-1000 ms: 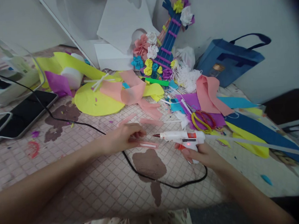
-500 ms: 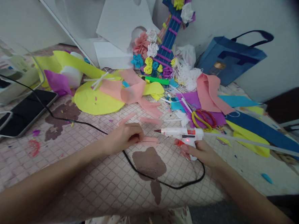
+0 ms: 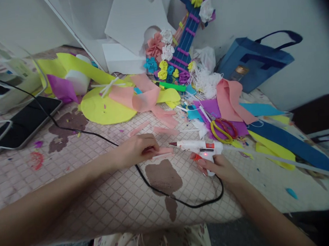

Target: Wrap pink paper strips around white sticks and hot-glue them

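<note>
Glue gun (image 3: 201, 146) is gripped by the curled right hand (image 3: 224, 167) and is best kept steady, its tip (image 3: 173, 143) clear of the left hand (image 3: 138, 150), by which a pink strip (image 3: 165, 150) is pinched, just near-left of the tip.

The open near tabletop (image 3: 114, 207) is crossed by a cable (image 3: 194, 207). Passage behind the glue gun (image 3: 195, 146) is obstructed by scissors (image 3: 214, 134).

The glue gun (image 3: 192, 146) looks to me like smooth plastic, the pink strip (image 3: 165, 150) like matt paper; the smartphone screen (image 3: 30, 119) has a glossy finish, and the bench cover (image 3: 110, 204) seems textured, quilted cloth.
</note>
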The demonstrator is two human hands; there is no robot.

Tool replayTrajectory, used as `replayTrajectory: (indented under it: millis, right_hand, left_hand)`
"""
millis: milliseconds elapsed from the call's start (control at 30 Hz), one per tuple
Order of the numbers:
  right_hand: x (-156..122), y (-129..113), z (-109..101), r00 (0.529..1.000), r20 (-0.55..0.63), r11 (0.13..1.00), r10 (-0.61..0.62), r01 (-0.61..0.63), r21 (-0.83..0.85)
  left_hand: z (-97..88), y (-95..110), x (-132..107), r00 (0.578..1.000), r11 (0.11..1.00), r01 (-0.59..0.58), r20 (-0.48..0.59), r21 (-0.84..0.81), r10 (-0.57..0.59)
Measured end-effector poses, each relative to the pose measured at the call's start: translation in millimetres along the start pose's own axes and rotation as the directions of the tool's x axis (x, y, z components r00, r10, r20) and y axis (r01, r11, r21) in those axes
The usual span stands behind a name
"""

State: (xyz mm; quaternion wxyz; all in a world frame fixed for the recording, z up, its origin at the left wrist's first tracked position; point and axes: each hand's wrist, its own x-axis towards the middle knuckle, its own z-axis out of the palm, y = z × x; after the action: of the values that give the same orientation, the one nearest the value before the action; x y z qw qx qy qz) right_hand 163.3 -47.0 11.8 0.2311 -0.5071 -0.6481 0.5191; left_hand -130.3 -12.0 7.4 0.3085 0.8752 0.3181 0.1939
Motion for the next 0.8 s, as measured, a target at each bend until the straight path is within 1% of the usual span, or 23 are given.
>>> replayTrajectory:
  millis: [167,267,400,533,633,800]
  right_hand:
    - [-0.5,4.1,1.1,0.999,-0.035,0.999,0.006,-0.004,0.04]
    - [-0.6,5.2,2.0,0.998,-0.058,0.998,0.012,-0.009,0.056]
    - [-0.6,5.1,3.0,0.998,-0.057,0.999,0.019,-0.016,0.051]
    - [-0.9,8.4,3.6,0.998,-0.065,0.997,0.027,-0.022,0.08]
    - [-1.4,10.8,3.5,0.998,-0.067,0.995,0.02,-0.013,0.103]
    - [-3.3,9.5,2.6,0.998,-0.055,0.998,0.004,-0.001,0.058]
  left_hand:
    - [-1.3,0.0,0.6,1.0,0.999,-0.021,0.002,-0.026,0.022]
    - [-0.8,-1.5,0.8,1.0,1.0,-0.011,-0.004,-0.012,0.011]
    - [1.8,-2.4,-0.4,1.0,1.0,0.002,-0.01,0.004,-0.002]
    - [3.7,1.3,-1.8,0.999,0.999,-0.009,-0.036,0.038,0.01]
    - [3.6,5.3,-2.1,0.999,0.998,-0.006,-0.032,0.063,0.008]
    - [5.2,8.3,-2.4,1.0,0.995,0.017,-0.026,0.101,-0.015]
